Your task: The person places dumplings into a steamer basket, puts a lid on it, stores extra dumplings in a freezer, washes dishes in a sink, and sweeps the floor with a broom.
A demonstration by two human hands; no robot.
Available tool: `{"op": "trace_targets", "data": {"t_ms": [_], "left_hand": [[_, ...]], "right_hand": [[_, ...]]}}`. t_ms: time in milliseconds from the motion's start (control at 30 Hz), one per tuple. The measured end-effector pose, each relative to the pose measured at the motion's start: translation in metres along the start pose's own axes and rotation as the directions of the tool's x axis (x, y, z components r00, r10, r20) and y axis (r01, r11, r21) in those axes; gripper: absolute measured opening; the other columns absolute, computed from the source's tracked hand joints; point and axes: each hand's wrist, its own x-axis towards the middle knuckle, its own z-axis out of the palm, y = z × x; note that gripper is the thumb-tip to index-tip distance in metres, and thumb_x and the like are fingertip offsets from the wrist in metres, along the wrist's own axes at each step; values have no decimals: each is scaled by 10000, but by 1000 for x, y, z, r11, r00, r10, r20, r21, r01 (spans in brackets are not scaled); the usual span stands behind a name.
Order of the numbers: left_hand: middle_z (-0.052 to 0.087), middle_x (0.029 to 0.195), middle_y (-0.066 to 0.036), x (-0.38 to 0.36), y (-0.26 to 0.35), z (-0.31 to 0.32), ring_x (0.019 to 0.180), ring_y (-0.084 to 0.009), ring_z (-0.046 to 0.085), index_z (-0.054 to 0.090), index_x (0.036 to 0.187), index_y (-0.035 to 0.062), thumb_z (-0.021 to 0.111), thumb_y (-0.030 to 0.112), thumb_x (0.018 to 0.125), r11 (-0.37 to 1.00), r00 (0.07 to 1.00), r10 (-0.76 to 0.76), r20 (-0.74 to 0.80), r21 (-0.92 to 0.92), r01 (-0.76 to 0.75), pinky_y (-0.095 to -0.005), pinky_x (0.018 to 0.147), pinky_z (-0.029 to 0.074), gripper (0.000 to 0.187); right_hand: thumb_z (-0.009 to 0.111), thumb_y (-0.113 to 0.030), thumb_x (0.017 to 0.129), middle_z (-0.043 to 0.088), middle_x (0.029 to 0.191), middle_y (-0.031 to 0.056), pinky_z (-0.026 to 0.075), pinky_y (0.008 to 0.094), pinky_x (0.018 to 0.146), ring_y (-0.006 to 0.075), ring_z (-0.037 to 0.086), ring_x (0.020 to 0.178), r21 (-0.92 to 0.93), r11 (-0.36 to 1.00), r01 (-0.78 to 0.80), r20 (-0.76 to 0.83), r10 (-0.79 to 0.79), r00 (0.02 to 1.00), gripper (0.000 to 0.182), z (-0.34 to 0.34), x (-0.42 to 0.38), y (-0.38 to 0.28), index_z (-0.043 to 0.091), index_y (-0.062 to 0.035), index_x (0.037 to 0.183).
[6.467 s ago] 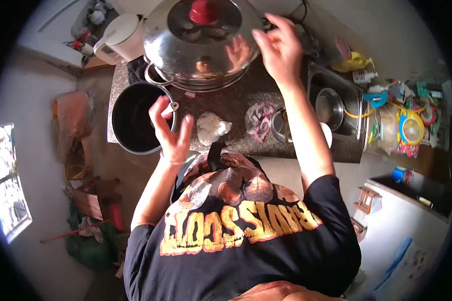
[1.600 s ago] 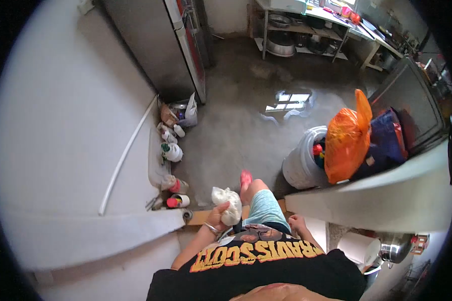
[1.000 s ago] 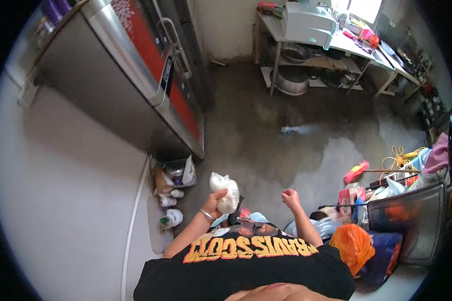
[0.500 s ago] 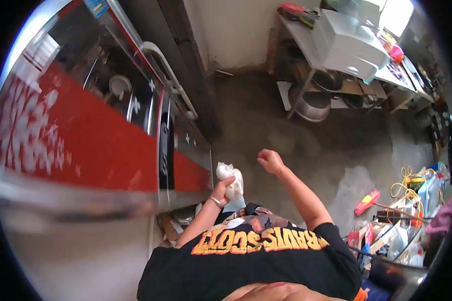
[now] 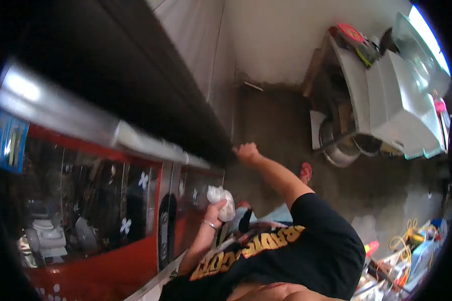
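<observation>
The left hand (image 5: 212, 214) is gripping a knotted white plastic bag (image 5: 227, 208), its fingers wrapping around the near side. The bag is hanging in the air just beside the glossy red-and-black refrigerator door (image 5: 110, 263). The right hand (image 5: 247, 151) is reaching forward with its fingers curling, its tips meeting or nearly meeting the edge of a dark panel (image 5: 135, 65); I cannot tell whether it is grasping that edge. Well off to the right, a worktop (image 5: 349, 75) is carrying a white box-shaped appliance (image 5: 399, 103), and a metal basin (image 5: 342, 154) is sitting beneath. A red slipper (image 5: 306, 171) is showing on the floor.
</observation>
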Motion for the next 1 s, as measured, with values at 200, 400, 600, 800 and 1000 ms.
{"op": "trace_targets", "data": {"t_ms": [200,400,600,800,1000], "left_hand": [[579,1060,-90,44,-10,91,950,-264,570,494,1162,63,549,180,832,967,996,-84,17,-240,86,-409,816,473,354],[564,1095,-104,86,-27,189,990,-267,556,463,1201,63,533,184,831,957,997,46,-66,-284,-63,-400,857,449,396],[543,1123,-81,125,-26,167,1030,-230,540,417,1252,58,551,125,800,949,999,31,15,-314,-24,-375,886,437,476],[577,1059,-62,228,9,144,966,-214,572,465,1203,63,606,65,760,959,994,-82,69,-265,98,-375,851,463,465],[582,1047,-59,285,38,150,960,-203,577,481,1177,59,664,56,726,992,994,-108,-15,-71,107,-354,827,475,487]], "right_hand": [[472,-237,841,574,1027,226,422,595,725,413,548,954,-299,909,291,-17,-310,951,449,28,72,19,415,-209,1286],[460,-227,842,559,1037,282,419,603,725,485,525,989,-249,897,366,-137,-407,903,424,32,89,42,428,-189,1263],[528,-172,770,557,973,251,434,524,746,443,530,961,270,898,347,-165,-312,936,403,53,38,108,485,-199,1170],[610,-98,645,520,1019,186,479,414,677,346,556,874,454,891,16,-255,113,960,355,52,-38,213,594,-175,991],[601,-13,617,504,1156,168,468,344,741,327,554,951,882,457,-111,-227,621,750,306,163,-67,330,619,-97,910]]}}
